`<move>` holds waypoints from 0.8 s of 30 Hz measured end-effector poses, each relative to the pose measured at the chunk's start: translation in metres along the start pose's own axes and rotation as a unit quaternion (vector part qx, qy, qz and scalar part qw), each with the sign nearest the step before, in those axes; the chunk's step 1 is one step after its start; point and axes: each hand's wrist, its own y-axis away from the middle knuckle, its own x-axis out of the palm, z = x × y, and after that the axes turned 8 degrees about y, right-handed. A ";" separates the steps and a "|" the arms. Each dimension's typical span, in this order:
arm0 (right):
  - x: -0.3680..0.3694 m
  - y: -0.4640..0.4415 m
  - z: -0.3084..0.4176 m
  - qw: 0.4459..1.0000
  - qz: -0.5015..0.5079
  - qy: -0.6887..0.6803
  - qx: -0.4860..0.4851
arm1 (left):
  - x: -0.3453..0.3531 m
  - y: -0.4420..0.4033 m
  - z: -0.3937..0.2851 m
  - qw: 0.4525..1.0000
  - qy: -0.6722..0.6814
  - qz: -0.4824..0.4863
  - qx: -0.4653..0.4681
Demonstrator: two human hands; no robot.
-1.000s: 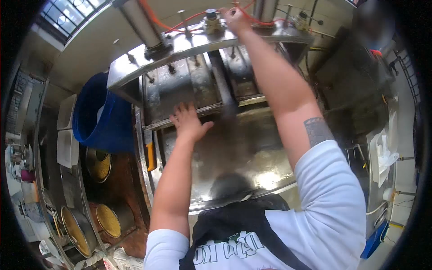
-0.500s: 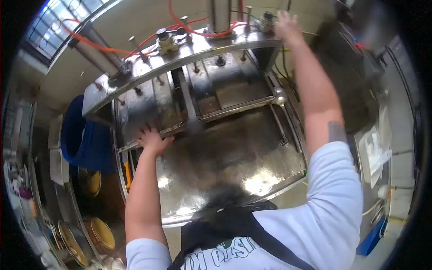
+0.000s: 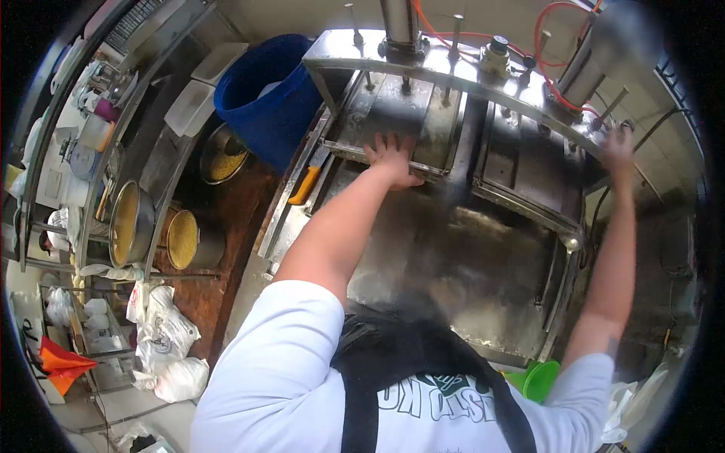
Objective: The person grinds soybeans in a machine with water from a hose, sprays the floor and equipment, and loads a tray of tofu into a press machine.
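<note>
My left hand point(image 3: 390, 160) lies with fingers spread on the front part of the left metal press plate point(image 3: 400, 113), beneath a steel frame point(image 3: 434, 68). A second press plate point(image 3: 529, 158) sits to the right under the same frame. My right hand point(image 3: 619, 147) reaches the frame's right end, by a small metal fitting point(image 3: 626, 124); its fingers are blurred, so I cannot tell whether they grip it. Below both plates extends a wet metal table surface point(image 3: 445, 264). Left of the plates, a knife with a yellow handle point(image 3: 305, 186) rests at the table's side.
A blue barrel point(image 3: 264, 106) stands left of the press. Farther left are pots of yellow grains point(image 3: 183, 240), pale trays point(image 3: 189, 108) and white plastic bags point(image 3: 162, 325). Orange hoses point(image 3: 540, 38) run above the frame. A green container point(image 3: 541, 380) sits near my right arm.
My view has swung left, bringing more of the shelves and barrel in. My left hand stays on the left plate; my right hand stays near the frame's right end.
</note>
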 end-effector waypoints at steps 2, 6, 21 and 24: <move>0.026 0.094 0.043 0.997 0.063 -0.042 0.027 | 0.004 -0.007 0.001 0.999 -0.020 0.026 -0.010; 0.079 0.273 0.115 0.901 0.288 -0.242 0.217 | 0.004 -0.006 -0.001 0.999 -0.013 0.044 -0.005; 0.174 0.256 0.087 0.672 -0.093 -0.549 0.489 | 0.024 -0.016 0.002 0.999 -0.019 -0.030 -0.009; 0.164 0.269 0.092 0.687 -0.056 -0.542 0.480 | 0.034 -0.032 0.012 0.997 -0.060 -0.041 -0.013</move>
